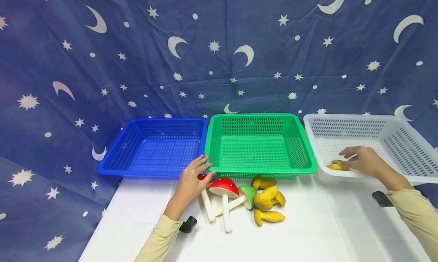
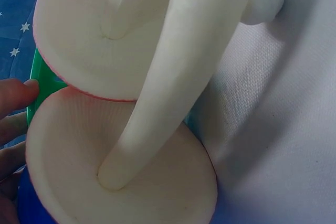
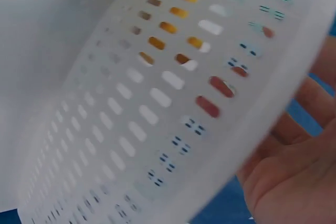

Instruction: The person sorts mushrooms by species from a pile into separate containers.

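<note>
We were seemingly placing a yellow mushroom [image 1: 337, 166] in the white basket's [image 1: 356, 118] near-left corner, right hand [image 1: 365, 161] loose-fingered; our straight-fingered left hand [image 1: 191, 181], at a red mushroom [image 1: 202, 177], probably needed a grip next.

- Blue basket [image 1: 143, 173], green basket [image 1: 260, 172], white basket [image 1: 345, 128]: all 3 look like smooth plastic to me from here.
- Red cap [image 1: 224, 185]: smooth and shiny.
- White stem [image 2: 176, 72]: smooth, not very shiny on my wrist camera.
- Yellow mushrooms [image 1: 262, 202]: a bit bumpy.
- White tablecloth [image 1: 308, 235]: I see fine weave, matt.
- Starry curtain [image 1: 205, 30]: creased cloth.
</note>
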The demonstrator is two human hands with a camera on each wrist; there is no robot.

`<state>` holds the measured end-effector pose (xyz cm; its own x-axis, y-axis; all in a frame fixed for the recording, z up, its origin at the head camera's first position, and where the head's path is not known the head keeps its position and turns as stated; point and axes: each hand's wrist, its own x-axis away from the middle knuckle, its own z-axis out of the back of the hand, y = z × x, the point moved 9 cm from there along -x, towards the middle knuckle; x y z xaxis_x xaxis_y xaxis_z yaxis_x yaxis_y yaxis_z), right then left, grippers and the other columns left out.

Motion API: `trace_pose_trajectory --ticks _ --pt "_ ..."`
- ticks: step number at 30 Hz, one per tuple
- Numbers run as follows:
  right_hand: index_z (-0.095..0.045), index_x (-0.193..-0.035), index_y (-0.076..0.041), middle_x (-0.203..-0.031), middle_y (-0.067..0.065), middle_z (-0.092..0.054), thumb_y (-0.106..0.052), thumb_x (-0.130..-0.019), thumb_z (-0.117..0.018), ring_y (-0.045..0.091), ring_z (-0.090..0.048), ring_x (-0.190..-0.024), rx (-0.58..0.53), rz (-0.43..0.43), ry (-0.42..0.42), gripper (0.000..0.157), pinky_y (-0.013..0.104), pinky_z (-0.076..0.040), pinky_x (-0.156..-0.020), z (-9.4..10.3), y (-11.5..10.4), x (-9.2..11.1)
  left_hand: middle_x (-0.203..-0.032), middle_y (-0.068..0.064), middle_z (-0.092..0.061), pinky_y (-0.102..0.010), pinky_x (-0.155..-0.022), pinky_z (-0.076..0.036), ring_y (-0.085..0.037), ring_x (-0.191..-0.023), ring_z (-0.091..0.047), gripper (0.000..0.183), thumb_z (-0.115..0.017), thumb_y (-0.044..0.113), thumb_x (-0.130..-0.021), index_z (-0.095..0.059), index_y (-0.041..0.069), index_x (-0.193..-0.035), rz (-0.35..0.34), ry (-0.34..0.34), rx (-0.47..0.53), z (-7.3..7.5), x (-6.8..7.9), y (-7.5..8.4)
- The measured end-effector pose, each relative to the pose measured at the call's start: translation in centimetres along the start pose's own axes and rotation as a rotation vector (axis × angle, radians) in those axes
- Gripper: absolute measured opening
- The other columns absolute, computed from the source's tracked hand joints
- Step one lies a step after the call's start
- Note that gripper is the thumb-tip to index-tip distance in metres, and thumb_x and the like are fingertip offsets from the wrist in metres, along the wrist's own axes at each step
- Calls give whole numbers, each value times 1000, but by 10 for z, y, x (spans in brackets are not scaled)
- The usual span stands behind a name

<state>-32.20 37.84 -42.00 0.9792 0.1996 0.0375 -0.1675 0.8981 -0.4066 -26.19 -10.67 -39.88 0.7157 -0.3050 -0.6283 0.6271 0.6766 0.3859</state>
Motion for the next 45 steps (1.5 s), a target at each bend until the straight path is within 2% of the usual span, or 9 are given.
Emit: trace_pose_trajectory --ticks 10,17,24,33,38,45 --pt "-68 -100 4 -95 25 -67 -12 -77 -75 41 -66 -81 34 118 173 29 56 -51 -69 21 -33 16 -120 -16 -63 -48 -96 -45 -31 -121 -53 27 -77 18 -80 -73 4 -102 24 -15 7 -1 0 -1" --pt "-70 -96 1 -95 22 -68 -8 -72 -79 36 -66 -78 40 208 275 26 47 -55 -60 32 -65 29 -120 -17 -63 -48 -96 -45 -32 -120 -53 26 -77 18 -80 -73 4 -101 22 -12 7 1 0 -1" --pt "-71 -96 -1 -94 15 -69 -5 -71 -80 34 -65 -81 31 269 302 27 40 -56 -59 36 -96 41 -119 -18 -63 -49 -95 -45 -33 -120 -53 27 -77 18 -79 -73 2 -101 10 -6 6 1 -1 -2" --pt "-70 -96 -7 -94 7 -69 -2 -69 -79 27 -66 -79 48 405 341 28 31 -56 -57 35 -136 58 -120 -17 -63 -47 -96 -44 -32 -121 -53 27 -76 19 -81 -73 3 -102 26 -27 2 -2 0 -4" --pt "-70 -96 -7 -93 3 -68 0 -67 -80 24 -65 -77 45 458 342 32 33 -56 -59 29 -154 63 -119 -17 -63 -48 -95 -45 -33 -120 -53 26 -77 18 -79 -73 4 -101 16 -12 -2 0 2 -3" --pt "-70 -97 -10 -95 0 -68 0 -69 -80 22 -65 -80 11 478 314 31 36 -56 -62 13 -171 70 -118 -17 -64 -48 -95 -46 -32 -119 -54 27 -78 18 -78 -74 4 -100 4 -1 -6 0 0 -1"
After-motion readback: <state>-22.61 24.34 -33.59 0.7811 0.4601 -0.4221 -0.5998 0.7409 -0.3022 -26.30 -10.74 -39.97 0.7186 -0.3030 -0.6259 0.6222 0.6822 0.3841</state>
